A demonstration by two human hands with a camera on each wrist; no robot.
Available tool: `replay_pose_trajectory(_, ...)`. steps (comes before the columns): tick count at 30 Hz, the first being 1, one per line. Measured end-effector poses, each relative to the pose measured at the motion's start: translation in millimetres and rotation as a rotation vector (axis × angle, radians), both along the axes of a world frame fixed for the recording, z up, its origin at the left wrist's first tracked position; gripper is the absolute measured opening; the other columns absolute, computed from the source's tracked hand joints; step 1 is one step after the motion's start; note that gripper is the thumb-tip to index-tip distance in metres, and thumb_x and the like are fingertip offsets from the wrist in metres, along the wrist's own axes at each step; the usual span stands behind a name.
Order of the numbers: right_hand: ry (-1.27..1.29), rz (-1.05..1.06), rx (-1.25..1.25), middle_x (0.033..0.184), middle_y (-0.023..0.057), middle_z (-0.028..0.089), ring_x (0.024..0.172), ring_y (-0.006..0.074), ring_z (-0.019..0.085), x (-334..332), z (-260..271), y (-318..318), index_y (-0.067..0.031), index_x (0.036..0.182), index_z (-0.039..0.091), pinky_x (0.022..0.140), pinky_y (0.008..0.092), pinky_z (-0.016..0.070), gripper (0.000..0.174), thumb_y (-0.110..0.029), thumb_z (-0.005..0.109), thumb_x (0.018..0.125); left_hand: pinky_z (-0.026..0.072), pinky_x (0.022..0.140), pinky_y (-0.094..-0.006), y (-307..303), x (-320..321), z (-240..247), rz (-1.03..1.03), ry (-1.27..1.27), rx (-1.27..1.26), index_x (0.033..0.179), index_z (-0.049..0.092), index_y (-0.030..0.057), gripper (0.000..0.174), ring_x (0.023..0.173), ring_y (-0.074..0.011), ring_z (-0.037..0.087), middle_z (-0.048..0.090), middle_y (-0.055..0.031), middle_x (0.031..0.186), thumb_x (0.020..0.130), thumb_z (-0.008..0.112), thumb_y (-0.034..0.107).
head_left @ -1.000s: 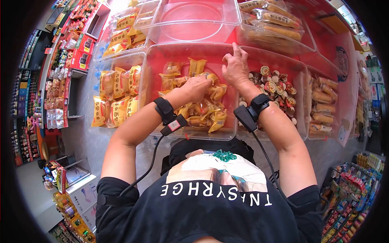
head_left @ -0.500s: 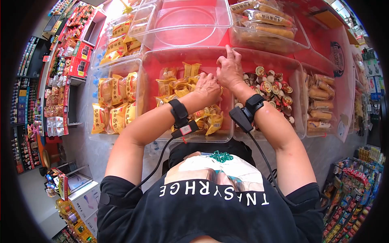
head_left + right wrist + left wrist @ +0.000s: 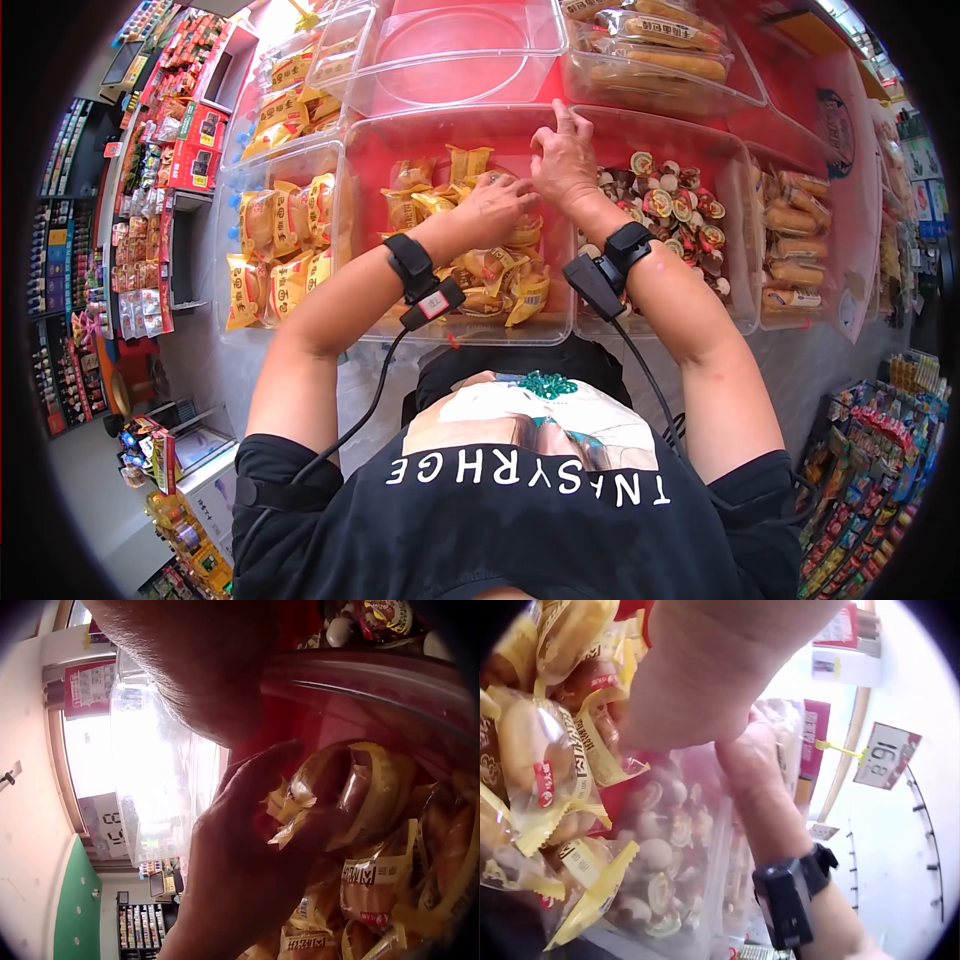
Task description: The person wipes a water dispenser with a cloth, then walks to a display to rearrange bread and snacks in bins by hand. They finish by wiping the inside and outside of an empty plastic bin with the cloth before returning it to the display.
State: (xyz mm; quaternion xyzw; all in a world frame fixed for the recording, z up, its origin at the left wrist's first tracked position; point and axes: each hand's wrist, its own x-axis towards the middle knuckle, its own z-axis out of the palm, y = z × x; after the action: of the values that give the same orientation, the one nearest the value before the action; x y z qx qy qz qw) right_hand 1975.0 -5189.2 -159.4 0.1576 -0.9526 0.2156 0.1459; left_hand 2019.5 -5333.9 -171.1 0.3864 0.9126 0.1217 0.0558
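In the head view my left hand is over a pile of yellow-wrapped buns in the middle bin. The right wrist view shows its thumb and fingers around a wrapped bun close to the bin's wall. My right hand rests at the divider beside the left fingertips, index finger stretched toward the bin's far rim. The other right fingers bend toward the left hand and their tips are hidden. In the left wrist view more wrapped buns lie below the left hand.
Right of the middle bin stands a bin of small round-lidded treats, then packed bread rolls. Larger wrapped buns fill the left bin. Behind are a clear bin and long bread sticks. A cable runs from the left wrist.
The left hand moved right over the pile toward the right hand, then drew back slightly left. The right hand has stayed at the divider, and the head view has shifted a little.
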Motion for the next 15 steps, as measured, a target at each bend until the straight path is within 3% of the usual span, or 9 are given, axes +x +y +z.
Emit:
replay_pose_trajectory(1,-0.003,-0.005,-0.001,0.129,0.0162,0.036,0.114,0.0336,0.033,0,0,0,-0.0101,0.074,0.062,0.097,0.0367,0.0314,0.011,-0.008,0.063,0.064,0.0362,0.087,-0.0418,-4,3,5,0.000,0.118,0.091,0.111,0.051,0.0078,0.045,0.095,-0.0286,0.051,0.055,-0.0110,0.096,0.072,0.064,0.025)
replay_pose_trajectory(4,-0.027,0.000,-0.021,0.130,0.0159,0.036,0.115,0.0336,0.032,0,0,0,-0.0098,0.075,0.062,0.098,0.0369,0.0312,0.011,-0.009,0.062,0.064,0.0421,0.080,-0.0365,-6,25,53,0.229,-0.286,-0.102,0.102,0.050,0.0037,0.047,0.093,-0.0299,0.052,0.050,-0.0137,0.100,0.067,0.069,0.028)
replay_pose_trajectory(7,-0.032,0.006,-0.026,0.130,0.0158,0.035,0.116,0.0337,0.031,2,4,0,-0.0096,0.075,0.062,0.098,0.0373,0.0307,0.011,-0.009,0.062,0.065,0.0444,0.075,-0.0373,-8,48,51,0.156,-0.466,-0.253,0.097,0.048,0.0021,0.054,0.091,-0.0312,0.053,0.047,-0.0156,0.099,0.061,0.074,0.033)
replay_pose_trajectory(11,-0.037,0.009,0.009,0.130,0.0165,0.035,0.116,0.0341,0.031,2,4,1,-0.0094,0.075,0.061,0.098,0.0377,0.0305,0.011,-0.009,0.062,0.065,0.0446,0.074,-0.0382,-15,54,27,0.129,-0.379,-0.142,0.101,0.045,0.0028,0.066,0.091,-0.0335,0.052,0.047,-0.0176,0.096,0.054,0.078,0.034)
replay_pose_trajectory(15,-0.031,0.023,0.006,0.130,0.0173,0.035,0.116,0.0344,0.032,1,4,0,-0.0094,0.076,0.061,0.098,0.0381,0.0303,0.011,-0.009,0.062,0.065,0.0446,0.074,-0.0387,-24,49,33,0.138,-0.441,-0.104,0.102,0.044,0.0020,0.065,0.090,-0.0351,0.052,0.046,-0.0187,0.098,0.054,0.078,0.030)
